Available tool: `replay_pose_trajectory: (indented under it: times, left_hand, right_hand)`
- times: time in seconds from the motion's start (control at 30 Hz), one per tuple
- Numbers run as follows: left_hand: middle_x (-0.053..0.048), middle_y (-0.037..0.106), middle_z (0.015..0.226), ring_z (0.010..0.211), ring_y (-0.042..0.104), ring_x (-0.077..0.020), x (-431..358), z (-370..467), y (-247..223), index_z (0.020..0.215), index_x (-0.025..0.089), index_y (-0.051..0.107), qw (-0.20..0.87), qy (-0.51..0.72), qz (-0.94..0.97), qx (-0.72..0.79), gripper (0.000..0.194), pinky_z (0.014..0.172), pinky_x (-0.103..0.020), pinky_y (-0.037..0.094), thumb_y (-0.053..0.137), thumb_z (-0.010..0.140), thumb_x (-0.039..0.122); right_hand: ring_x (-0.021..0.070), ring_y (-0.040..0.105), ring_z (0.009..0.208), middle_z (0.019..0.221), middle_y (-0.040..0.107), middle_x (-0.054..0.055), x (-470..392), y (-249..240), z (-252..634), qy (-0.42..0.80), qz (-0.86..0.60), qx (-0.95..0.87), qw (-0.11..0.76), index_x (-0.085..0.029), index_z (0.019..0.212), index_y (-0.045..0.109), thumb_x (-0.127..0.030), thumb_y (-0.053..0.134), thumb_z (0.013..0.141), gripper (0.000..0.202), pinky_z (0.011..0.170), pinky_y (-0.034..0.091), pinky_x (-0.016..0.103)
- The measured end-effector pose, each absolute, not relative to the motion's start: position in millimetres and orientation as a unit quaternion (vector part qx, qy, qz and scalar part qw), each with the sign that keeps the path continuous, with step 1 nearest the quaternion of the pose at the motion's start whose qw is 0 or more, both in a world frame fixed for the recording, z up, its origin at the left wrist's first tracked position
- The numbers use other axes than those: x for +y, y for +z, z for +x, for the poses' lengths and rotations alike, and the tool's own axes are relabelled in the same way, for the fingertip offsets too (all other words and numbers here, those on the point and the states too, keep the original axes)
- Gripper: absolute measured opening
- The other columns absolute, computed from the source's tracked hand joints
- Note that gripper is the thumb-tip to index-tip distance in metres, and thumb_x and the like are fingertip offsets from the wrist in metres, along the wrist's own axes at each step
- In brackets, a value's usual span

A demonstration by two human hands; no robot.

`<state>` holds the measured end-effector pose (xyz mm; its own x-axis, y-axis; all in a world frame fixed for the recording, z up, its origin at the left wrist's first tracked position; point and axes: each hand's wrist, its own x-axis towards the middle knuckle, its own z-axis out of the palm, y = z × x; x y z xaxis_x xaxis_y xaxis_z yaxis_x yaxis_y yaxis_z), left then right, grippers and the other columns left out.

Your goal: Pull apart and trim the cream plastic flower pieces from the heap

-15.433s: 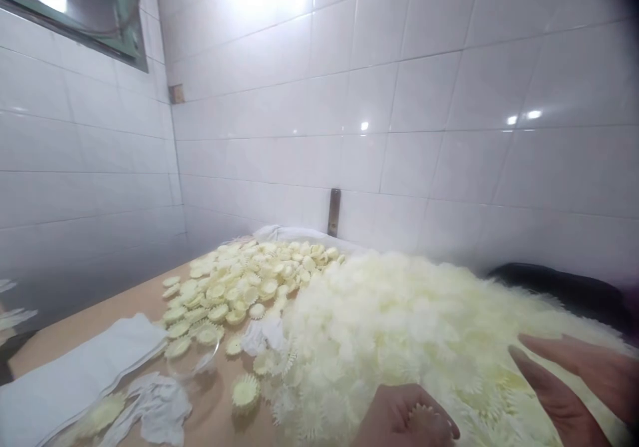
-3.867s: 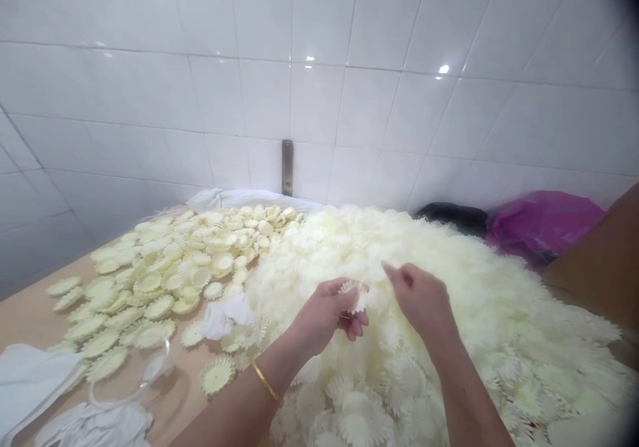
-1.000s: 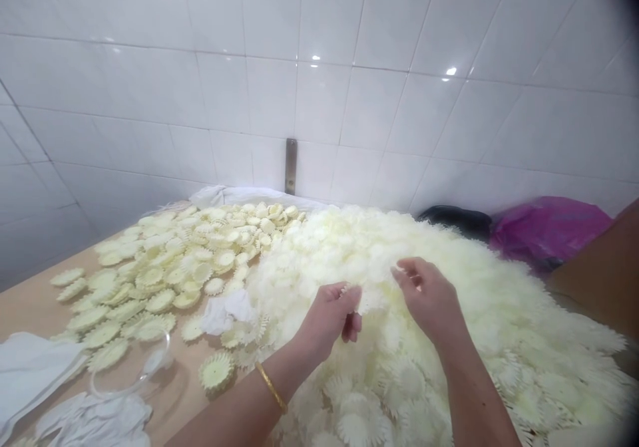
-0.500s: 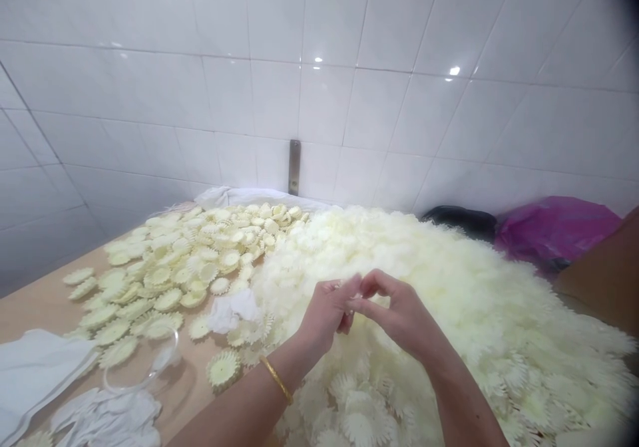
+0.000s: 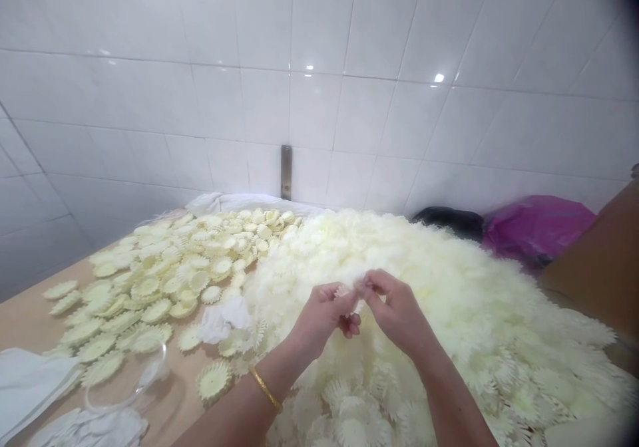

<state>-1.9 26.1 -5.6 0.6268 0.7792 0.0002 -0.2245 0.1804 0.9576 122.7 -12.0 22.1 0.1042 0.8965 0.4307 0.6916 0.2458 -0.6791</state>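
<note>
A big heap of pale cream toothed petal discs (image 5: 449,300) covers the right half of the wooden table (image 5: 30,314). Above its near slope my left hand (image 5: 322,317) and my right hand (image 5: 397,310) meet fingertip to fingertip, both pinching one small cream petal disc (image 5: 353,292). A gold bangle (image 5: 264,388) sits on my left wrist. To the left lies a flatter spread of yellower assembled discs (image 5: 170,267), some stacked.
A clear plastic bowl (image 5: 124,384) and white cloths (image 5: 30,380) lie at the near left. A white cloth scrap (image 5: 224,314) rests by the heap. A black bag (image 5: 449,221), a magenta bag (image 5: 539,227) and a brown box (image 5: 599,267) stand at the right, against the tiled wall.
A second ago my hands were apart over the heap; my right hand has come in to my left, and both now pinch the same petal disc.
</note>
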Motion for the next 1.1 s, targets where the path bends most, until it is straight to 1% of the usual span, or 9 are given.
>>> replay_pose_trajectory:
  times: [0.2,0.37,0.5,0.63,0.7,0.77,0.87,0.97,1.1]
  left_hand:
    - [0.003,0.05,0.043,0.034,0.044,-0.0072,19.6,3.0,-4.6,0.06,0.015,0.045,0.731,0.351,0.522,0.264,0.027,0.036,-0.019,0.03,0.055,0.073,0.038]
    - [0.004,0.047,0.04,0.031,0.04,-0.0061,15.4,3.1,0.8,0.057,0.016,0.042,0.719,0.371,0.518,0.277,0.029,0.035,-0.018,0.028,0.054,0.073,0.037]
    - [0.004,0.046,0.04,0.033,0.04,-0.006,-8.3,-3.5,20.1,0.056,0.017,0.044,0.691,0.366,0.568,0.257,0.029,0.036,-0.018,0.029,0.051,0.076,0.037]
    - [0.003,0.045,0.042,0.036,0.045,-0.0073,-21.9,-7.2,34.3,0.058,0.016,0.046,0.706,0.333,0.58,0.234,0.03,0.037,-0.018,0.032,0.053,0.074,0.039]
    - [0.002,0.05,0.047,0.038,0.046,-0.0075,-14.7,-5.6,30.9,0.061,0.016,0.045,0.728,0.353,0.527,0.259,0.03,0.039,-0.019,0.034,0.05,0.076,0.042]
    - [0.0,0.053,0.053,0.042,0.049,-0.0083,-2.3,-2.9,22.2,0.066,0.017,0.044,0.763,0.354,0.473,0.261,0.029,0.042,-0.02,0.037,0.05,0.076,0.043]
    - [-0.001,0.055,0.057,0.045,0.051,-0.0092,12.6,0.2,8.6,0.066,0.016,0.044,0.772,0.354,0.458,0.263,0.027,0.045,-0.022,0.041,0.057,0.07,0.039]
    - [0.001,0.052,0.051,0.039,0.048,-0.0078,16.9,1.4,2.5,0.06,0.016,0.042,0.744,0.366,0.477,0.291,0.03,0.039,-0.02,0.037,0.061,0.067,0.038]
    - [0.003,0.049,0.044,0.033,0.042,-0.0068,16.5,1.2,0.9,0.057,0.017,0.041,0.722,0.376,0.49,0.311,0.036,0.033,-0.019,0.029,0.058,0.067,0.046]
  right_hand:
    - [0.01,0.035,0.048,0.049,0.036,-0.005,-7.4,14.4,116.7,0.073,-0.647,-0.562,0.51,-0.019,0.054,0.035,-0.028,0.041,0.081,0.03,0.047,0.029,0.021]
    - [0.0095,0.03,0.046,0.047,0.033,-0.006,-7.2,11.0,107.0,0.015,-0.653,-0.548,0.523,-0.02,0.053,0.029,-0.03,0.041,0.082,0.033,0.046,0.027,0.021]
    - [0.0108,0.036,0.044,0.045,0.04,-0.004,-7.3,12.2,127.4,-0.007,-0.691,-0.501,0.521,-0.02,0.054,0.038,-0.033,0.039,0.082,0.031,0.045,0.029,0.022]
    - [0.0133,0.044,0.044,0.043,0.049,-0.001,-7.2,15.7,161.3,-0.007,-0.748,-0.434,0.503,-0.019,0.054,0.046,-0.038,0.043,0.08,0.032,0.047,0.033,0.024]
    - [0.0143,0.048,0.047,0.049,0.053,0.0,-7.2,16.5,167.5,0.007,-0.747,-0.466,0.475,-0.017,0.061,0.053,-0.042,0.045,0.078,0.031,0.05,0.036,0.025]
    - [0.0149,0.051,0.052,0.065,0.059,0.004,-7.0,16.5,165.8,-0.003,-0.741,-0.499,0.449,-0.015,0.078,0.06,-0.044,0.047,0.075,0.031,0.054,0.039,0.028]
    - [0.015,0.053,0.059,0.089,0.059,0.01,-8.8,17.8,158.1,-0.044,-0.73,-0.514,0.449,-0.013,0.098,0.059,-0.041,0.047,0.075,0.038,0.062,0.042,0.031]
    - [0.0173,0.055,0.069,0.091,0.06,0.009,-15.3,23.9,150.5,-0.013,-0.698,-0.535,0.476,-0.015,0.094,0.06,-0.038,0.046,0.077,0.031,0.067,0.043,0.032]
    - [0.0181,0.056,0.081,0.087,0.063,0.005,-27.2,36.5,137.3,0.105,-0.627,-0.604,0.48,-0.018,0.084,0.061,-0.033,0.049,0.078,0.02,0.073,0.043,0.03]
